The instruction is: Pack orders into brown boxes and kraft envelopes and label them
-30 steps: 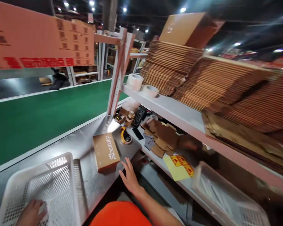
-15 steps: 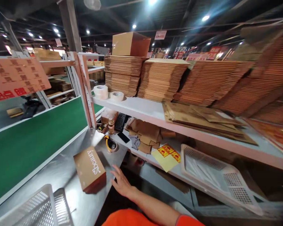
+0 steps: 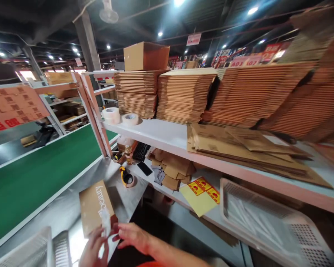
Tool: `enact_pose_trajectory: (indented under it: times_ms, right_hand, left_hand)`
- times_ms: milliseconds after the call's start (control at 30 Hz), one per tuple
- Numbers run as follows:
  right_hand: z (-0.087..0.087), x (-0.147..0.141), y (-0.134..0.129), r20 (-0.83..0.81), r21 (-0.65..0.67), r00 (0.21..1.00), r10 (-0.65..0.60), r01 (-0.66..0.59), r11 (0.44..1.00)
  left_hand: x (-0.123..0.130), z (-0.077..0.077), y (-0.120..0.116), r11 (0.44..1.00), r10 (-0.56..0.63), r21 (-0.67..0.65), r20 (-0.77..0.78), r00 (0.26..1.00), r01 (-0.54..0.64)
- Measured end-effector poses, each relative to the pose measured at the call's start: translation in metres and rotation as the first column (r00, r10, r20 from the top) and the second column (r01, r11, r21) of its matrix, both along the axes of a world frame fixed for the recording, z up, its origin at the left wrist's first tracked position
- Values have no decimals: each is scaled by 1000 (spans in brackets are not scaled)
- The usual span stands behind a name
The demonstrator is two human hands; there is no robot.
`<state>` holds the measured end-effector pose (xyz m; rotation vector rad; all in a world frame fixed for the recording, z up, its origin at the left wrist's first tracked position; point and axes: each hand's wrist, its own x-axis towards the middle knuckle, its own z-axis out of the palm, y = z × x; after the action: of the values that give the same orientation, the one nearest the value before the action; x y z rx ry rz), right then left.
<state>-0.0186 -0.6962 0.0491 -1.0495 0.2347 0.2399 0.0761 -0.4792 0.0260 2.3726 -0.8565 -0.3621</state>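
Note:
A brown cardboard box [image 3: 93,205] with white "beauty" lettering lies on the metal table [image 3: 133,202]. My left hand [image 3: 94,246] is at the near side of the box, its fingers closed on a crumpled, whitish translucent piece of plastic [image 3: 106,220]. This plastic stands up in front of the lettering and covers part of it. From the right, my right hand [image 3: 135,237] reaches to the plastic with its fingers apart and slightly bent. Its fingertips are close to the plastic; I cannot tell whether they touch it.
Beyond the box sits a yellow-and-black tape dispenser [image 3: 126,177]. White baskets [image 3: 35,246] stand at the lower left. A shelf [image 3: 161,131] holds tape rolls [image 3: 111,115] and stacks of flat cardboard [image 3: 186,96]. Below are a phone [image 3: 144,168], yellow stickers [image 3: 203,191] and another basket [image 3: 256,218].
My left hand has come into view with the plastic. My right hand has moved left and down, from beside the box to the plastic. The view has shifted slightly.

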Motion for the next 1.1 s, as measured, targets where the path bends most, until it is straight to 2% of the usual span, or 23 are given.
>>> enact_pose_trajectory:
  times_ms: [67,133,200,267,333,367,433,500,567,633,700,933,1100]
  right_hand:
    - [5,-9,-9,3,-48,987,-161,161,986]
    - [8,-21,-30,-32,-144,911,-411,403,904]
    - [9,-35,-58,-62,-156,842,-537,523,838]
    - [8,-49,-86,-83,-100,840,-536,528,843]
    - [4,-61,-108,-86,-73,869,-487,482,873]
    - [1,-66,-116,-87,-76,888,-452,446,892]
    - [-6,-76,-126,-104,-87,921,-375,368,926]
    - [-12,-86,-130,-125,-78,934,-335,328,942]
    - [-16,-96,-134,-146,-31,929,-340,339,940]
    - [-19,-107,-139,-159,34,929,-334,344,938]
    - [-21,-117,-144,-180,79,937,-300,318,945]
    - [-28,-133,-150,-213,31,938,-273,286,958]
    - [-28,-132,-156,-210,6,942,-262,269,963]
  left_hand:
    - [-23,-2,-54,984,15,-175,224,974,25]
    - [-49,3,-102,938,16,-327,374,927,116]
    - [-72,14,-135,898,34,-420,362,932,130]
    - [-85,26,-153,877,113,-480,167,980,-19]
    - [-91,33,-163,875,161,-431,-171,972,-221]
    - [-93,33,-166,892,147,-356,-354,924,-278]
    - [-99,30,-174,944,72,-201,-649,757,-262]
    - [-107,24,-184,961,52,-132,-778,626,-243]
    - [-118,19,-194,927,108,-138,-791,602,-348]
    - [-128,17,-201,862,184,-171,-773,608,-478]
    - [-134,18,-206,809,242,-184,-761,602,-558]
    - [-145,19,-213,723,333,-169,-764,552,-669]
    - [-148,19,-222,702,325,-143,-807,493,-698]
